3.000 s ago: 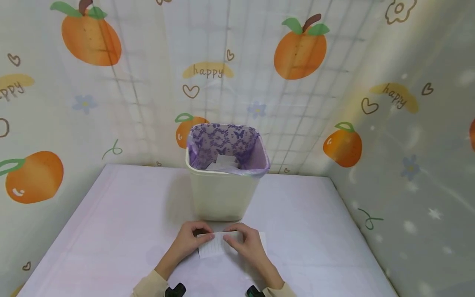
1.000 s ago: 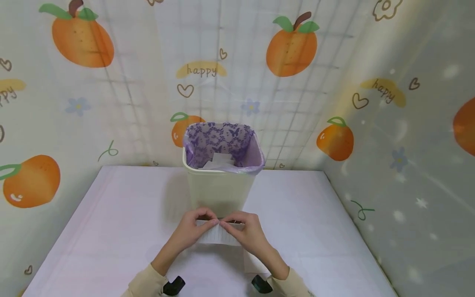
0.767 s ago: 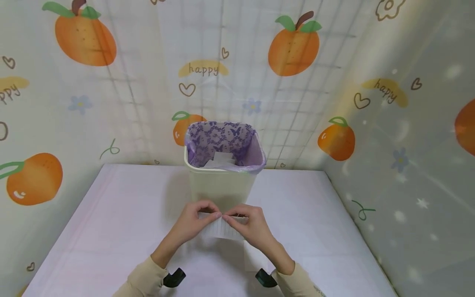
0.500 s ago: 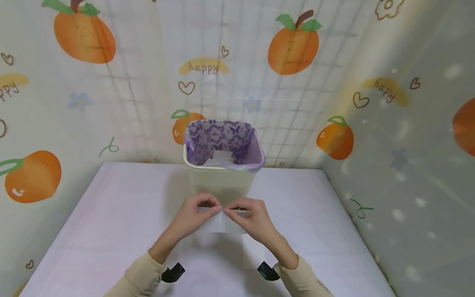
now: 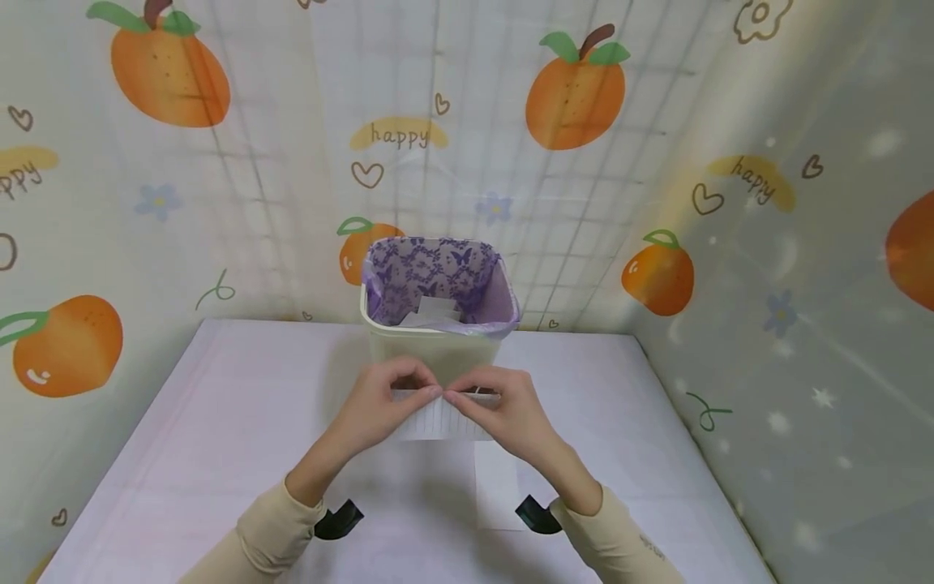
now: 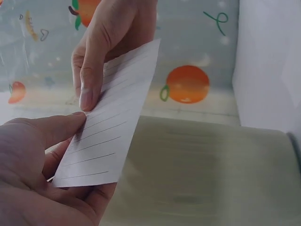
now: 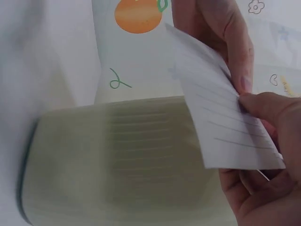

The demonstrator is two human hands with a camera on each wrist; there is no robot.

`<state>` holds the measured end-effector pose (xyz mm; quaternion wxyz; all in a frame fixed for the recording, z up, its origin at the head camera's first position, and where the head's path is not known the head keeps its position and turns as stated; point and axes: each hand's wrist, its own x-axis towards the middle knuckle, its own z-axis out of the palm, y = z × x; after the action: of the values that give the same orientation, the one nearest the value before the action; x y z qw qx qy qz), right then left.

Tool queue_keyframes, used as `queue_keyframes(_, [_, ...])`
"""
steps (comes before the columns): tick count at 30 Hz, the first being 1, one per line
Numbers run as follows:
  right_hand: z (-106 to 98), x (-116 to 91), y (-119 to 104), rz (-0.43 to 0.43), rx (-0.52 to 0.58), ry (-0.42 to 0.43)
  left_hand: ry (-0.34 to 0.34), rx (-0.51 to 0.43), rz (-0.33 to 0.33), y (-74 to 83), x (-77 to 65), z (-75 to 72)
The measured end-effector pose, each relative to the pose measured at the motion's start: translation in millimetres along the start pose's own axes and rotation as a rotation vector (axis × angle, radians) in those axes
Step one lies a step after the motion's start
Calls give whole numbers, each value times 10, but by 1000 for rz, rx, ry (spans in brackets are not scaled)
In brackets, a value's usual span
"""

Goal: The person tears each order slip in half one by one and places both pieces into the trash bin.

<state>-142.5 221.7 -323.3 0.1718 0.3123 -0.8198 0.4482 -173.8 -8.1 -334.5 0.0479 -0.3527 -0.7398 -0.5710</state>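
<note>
The left hand (image 5: 375,406) and right hand (image 5: 516,410) pinch lined paper (image 5: 439,421) along one edge, thumbs side by side, with a bin (image 5: 438,345) just beyond the fingers.

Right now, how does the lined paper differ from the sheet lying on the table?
The lined paper is held up by left hand and right hand; the sheet lies on the table. The lined paper shows ruled lines; none are discernible on the sheet. Both look white.

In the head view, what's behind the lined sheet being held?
The bin stands behind the sheet, its upper front and purple liner showing above; its base is covered and cannot be seen.
</note>
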Motion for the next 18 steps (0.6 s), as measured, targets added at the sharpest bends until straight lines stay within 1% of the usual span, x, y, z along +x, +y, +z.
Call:
queue_keyframes(11, [-275, 207, -217, -88, -68, -19, 7, 12, 54, 333, 190, -99])
queue_keyframes(15, [-364, 299, -283, -107, -85, -19, 4, 3, 64, 423, 269, -141])
queue_keyframes(18, [-401, 364, -323, -114, -108, -22, 11, 5, 74, 462, 312, -175])
